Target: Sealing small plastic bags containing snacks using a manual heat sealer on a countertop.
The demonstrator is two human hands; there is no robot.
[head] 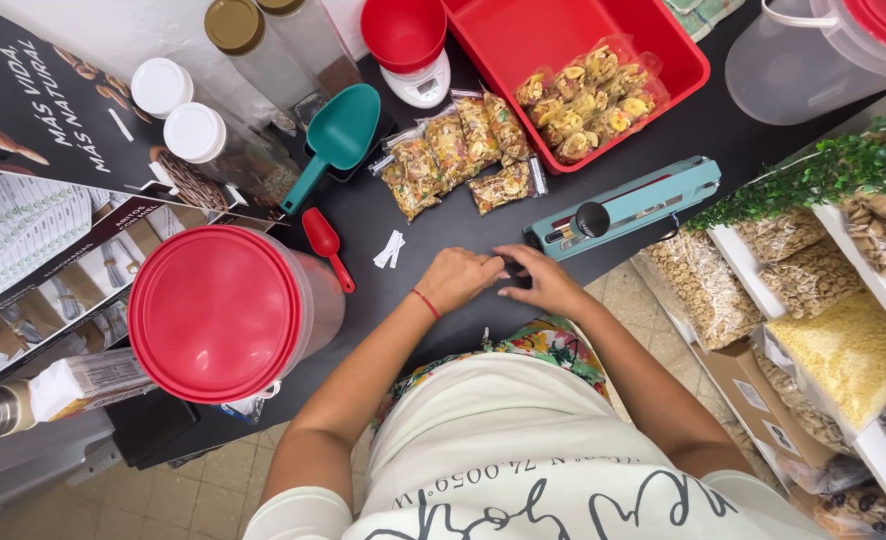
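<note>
Left hand and right hand: together at the counter's near edge, fingertips meeting; whether either grip holds anything cannot be told. Teal sealer just beyond; filled snack bags farther back.

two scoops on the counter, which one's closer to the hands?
The small red scoop, lying just right of the red-lidded tub and a short way from the left hand. The larger teal scoop sits farther back, toward the scale.

Bright, even overhead light, soft shadows, sharp centre, slight wide-angle edge distortion.
</note>
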